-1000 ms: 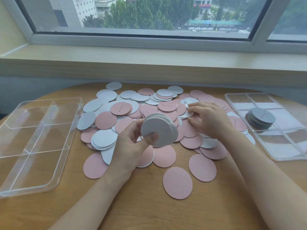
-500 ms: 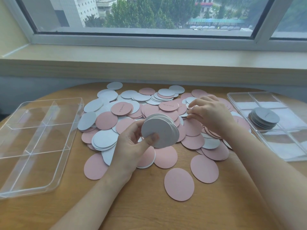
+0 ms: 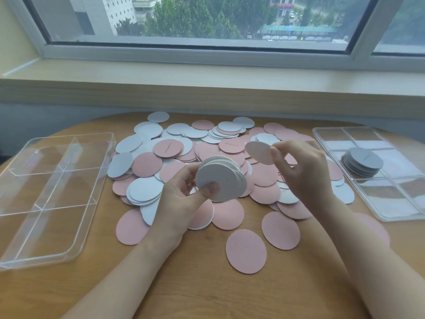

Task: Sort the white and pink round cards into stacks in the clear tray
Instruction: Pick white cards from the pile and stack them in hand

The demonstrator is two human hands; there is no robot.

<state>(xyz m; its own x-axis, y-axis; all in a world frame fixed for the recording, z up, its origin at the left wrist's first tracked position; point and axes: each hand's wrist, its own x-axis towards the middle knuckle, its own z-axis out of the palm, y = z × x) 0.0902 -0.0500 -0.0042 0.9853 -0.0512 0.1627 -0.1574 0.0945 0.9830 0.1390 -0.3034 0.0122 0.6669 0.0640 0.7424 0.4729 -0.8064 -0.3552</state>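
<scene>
Head view: my left hand (image 3: 181, 199) grips a fanned stack of white cards (image 3: 220, 180), thumb pressed on the front card and the other fingers curled behind, holding it upright above the card heap (image 3: 207, 166). My right hand (image 3: 303, 171) is raised just to the right of that stack, and it pinches a single white card (image 3: 258, 151) between thumb and fingertips; the card is tilted and sits a little above and to the right of the stack, not touching it.

The heap, a loose spread of pink and white round cards, lies on the round wooden table (image 3: 207, 295) under both hands. A few pink cards lie singly at its near edge, among them a lone pink card (image 3: 246, 250) nearest to me.

To the right of the heap stands the clear tray (image 3: 388, 217) with its grid of compartments. A stack of white cards in the tray (image 3: 364, 161) sits in a middle compartment, on the side towards the heap. Well to the left of the heap lies a second clear divided tray (image 3: 89, 226), its cells showing only the table through them.

Beyond the heap run the windowsill (image 3: 207, 88) and the window (image 3: 207, 17), with trees and buildings outside.
</scene>
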